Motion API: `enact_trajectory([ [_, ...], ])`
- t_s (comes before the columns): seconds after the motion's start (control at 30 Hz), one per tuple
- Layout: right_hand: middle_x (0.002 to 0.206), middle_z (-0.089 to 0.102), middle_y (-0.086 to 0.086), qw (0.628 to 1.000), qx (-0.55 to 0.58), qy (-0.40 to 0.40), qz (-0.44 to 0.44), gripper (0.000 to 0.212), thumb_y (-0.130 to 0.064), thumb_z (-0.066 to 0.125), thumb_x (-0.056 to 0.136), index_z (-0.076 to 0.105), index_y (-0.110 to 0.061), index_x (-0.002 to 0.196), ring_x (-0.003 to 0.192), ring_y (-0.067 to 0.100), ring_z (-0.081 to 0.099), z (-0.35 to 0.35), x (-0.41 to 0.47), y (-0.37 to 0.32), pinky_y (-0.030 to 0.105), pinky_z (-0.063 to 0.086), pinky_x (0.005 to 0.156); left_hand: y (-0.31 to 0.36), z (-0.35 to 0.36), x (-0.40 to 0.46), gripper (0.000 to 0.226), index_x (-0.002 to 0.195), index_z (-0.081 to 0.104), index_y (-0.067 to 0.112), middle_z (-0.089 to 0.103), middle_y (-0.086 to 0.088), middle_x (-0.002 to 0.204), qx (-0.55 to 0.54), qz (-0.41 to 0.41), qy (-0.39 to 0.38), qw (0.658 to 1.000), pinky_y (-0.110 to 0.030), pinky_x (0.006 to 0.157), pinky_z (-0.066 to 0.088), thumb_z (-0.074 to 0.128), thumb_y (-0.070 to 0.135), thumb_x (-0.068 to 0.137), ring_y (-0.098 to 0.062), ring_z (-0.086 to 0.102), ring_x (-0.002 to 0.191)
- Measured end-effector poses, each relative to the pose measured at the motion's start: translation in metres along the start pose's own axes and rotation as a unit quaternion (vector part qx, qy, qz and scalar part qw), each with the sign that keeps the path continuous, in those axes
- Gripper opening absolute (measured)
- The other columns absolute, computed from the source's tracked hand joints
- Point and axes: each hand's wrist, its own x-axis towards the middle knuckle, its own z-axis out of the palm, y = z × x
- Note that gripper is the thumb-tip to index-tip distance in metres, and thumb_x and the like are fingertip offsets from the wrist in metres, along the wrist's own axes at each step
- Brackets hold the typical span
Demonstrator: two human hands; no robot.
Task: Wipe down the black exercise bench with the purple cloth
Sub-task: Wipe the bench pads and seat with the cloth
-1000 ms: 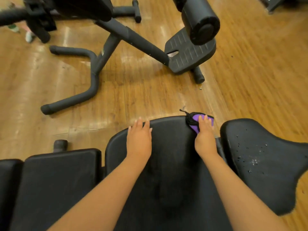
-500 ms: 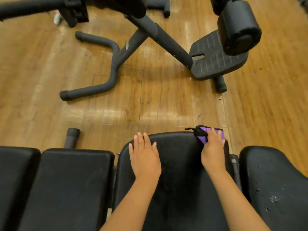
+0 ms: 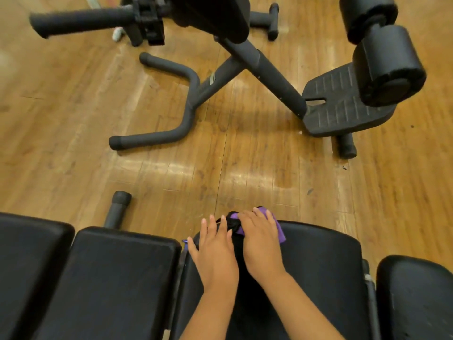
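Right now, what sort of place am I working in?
Most likely a gym: padded black exercise bench sections in front, another machine with foam roller pads and a ribbed footplate, on a wood floor.

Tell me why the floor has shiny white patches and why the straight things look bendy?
In the head view, the wooden floor mirrors overhead lights as pale glare streaks; the wide-angle lens bows the bench pads near the edges; the right hand on the purple cloth looks slightly soft.
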Motion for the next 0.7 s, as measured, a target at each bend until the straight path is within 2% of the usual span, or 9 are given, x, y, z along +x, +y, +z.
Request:
enact_trajectory([
  [0.1, 0.109, 0.065, -0.004, 0.999, -0.028, -0.010, -0.037, 0.039, -0.018, 0.036, 0.081, 0.061, -0.021, 0.111, 0.113, 0.019, 0.055, -0.008, -0.001, 0.010, 0.034, 0.022, 0.106, -0.002, 0.004, 0.000, 0.040, 0.136, 0.048, 0.027, 0.037, 0.002, 0.149, -0.043, 0.002, 0.039, 0.998, -0.048, 0.113, 0.006, 0.039, 0.031, 0.097, -0.014, 0.020, 0.143],
  [0.2, 0.102, 0.063, -0.005, 0.998, -0.039, -0.016, -0.056, 0.034, -0.010, 0.058, 0.079, 0.060, -0.021, 0.111, 0.101, 0.016, 0.057, -0.012, 0.001, 0.019, 0.029, 0.027, 0.102, -0.003, 0.012, 0.002, 0.032, 0.122, 0.062, 0.021, 0.055, -0.002, 0.135, -0.081, 0.003, 0.093, 0.992, -0.052, 0.111, 0.014, 0.052, 0.026, 0.092, -0.020, 0.036, 0.136],
  [0.33, 0.106, 0.062, -0.004, 0.999, -0.030, -0.003, -0.040, 0.036, -0.006, 0.057, 0.077, 0.060, -0.018, 0.111, 0.103, 0.016, 0.056, -0.018, -0.007, 0.026, 0.030, 0.028, 0.107, -0.001, 0.016, -0.001, 0.035, 0.121, 0.062, 0.021, 0.057, -0.002, 0.132, -0.055, 0.004, 0.114, 0.992, -0.053, 0.111, 0.017, 0.056, 0.032, 0.089, -0.021, 0.038, 0.134],
  [0.43, 0.111, 0.065, 0.001, 0.999, -0.034, 0.018, -0.013, 0.044, -0.012, 0.035, 0.078, 0.063, -0.014, 0.112, 0.108, 0.019, 0.059, -0.027, -0.017, 0.040, 0.031, 0.024, 0.107, -0.001, 0.016, -0.002, 0.038, 0.123, 0.061, 0.022, 0.057, -0.002, 0.132, -0.043, 0.007, 0.109, 0.993, -0.051, 0.112, 0.014, 0.055, 0.036, 0.088, -0.021, 0.038, 0.135],
  [0.5, 0.116, 0.064, 0.001, 0.999, -0.026, 0.027, 0.010, 0.050, -0.014, 0.028, 0.079, 0.063, -0.014, 0.116, 0.113, 0.020, 0.057, -0.033, -0.023, 0.056, 0.032, 0.021, 0.108, -0.002, 0.016, -0.002, 0.037, 0.122, 0.062, 0.022, 0.058, -0.002, 0.130, -0.042, 0.016, 0.112, 0.993, -0.052, 0.111, 0.016, 0.057, 0.034, 0.087, -0.022, 0.039, 0.133],
  [0.57, 0.117, 0.060, -0.008, 0.998, 0.009, 0.044, 0.052, 0.048, -0.019, 0.028, 0.084, 0.059, -0.022, 0.120, 0.116, 0.013, 0.051, -0.045, -0.031, 0.083, 0.026, 0.026, 0.106, -0.002, 0.015, -0.001, 0.037, 0.123, 0.062, 0.021, 0.058, -0.002, 0.130, -0.047, 0.018, 0.115, 0.992, -0.052, 0.111, 0.016, 0.059, 0.033, 0.087, -0.022, 0.040, 0.133],
  [0.63, 0.111, 0.056, -0.014, 0.991, 0.043, 0.071, 0.104, 0.039, -0.022, 0.033, 0.088, 0.056, -0.032, 0.118, 0.111, 0.009, 0.048, -0.060, -0.041, 0.115, 0.027, 0.034, 0.101, -0.002, 0.016, -0.002, 0.038, 0.123, 0.061, 0.022, 0.058, -0.002, 0.131, -0.047, 0.014, 0.112, 0.992, -0.051, 0.111, 0.015, 0.059, 0.032, 0.087, -0.022, 0.040, 0.133],
  [0.67, 0.109, 0.057, -0.011, 0.986, 0.056, 0.090, 0.126, 0.037, -0.019, 0.036, 0.089, 0.054, -0.032, 0.118, 0.109, 0.013, 0.050, -0.066, -0.046, 0.129, 0.032, 0.037, 0.100, -0.002, 0.017, -0.002, 0.038, 0.123, 0.061, 0.022, 0.059, -0.003, 0.129, -0.044, 0.016, 0.115, 0.992, -0.052, 0.110, 0.016, 0.060, 0.031, 0.087, -0.022, 0.041, 0.132],
  [0.7, 0.110, 0.060, -0.002, 0.981, 0.067, 0.106, 0.146, 0.037, -0.011, 0.040, 0.090, 0.055, -0.024, 0.121, 0.109, 0.021, 0.052, -0.069, -0.050, 0.139, 0.038, 0.037, 0.102, -0.002, 0.019, -0.002, 0.038, 0.122, 0.062, 0.021, 0.060, -0.004, 0.127, -0.039, 0.022, 0.119, 0.992, -0.053, 0.109, 0.018, 0.061, 0.030, 0.086, -0.024, 0.043, 0.130],
])
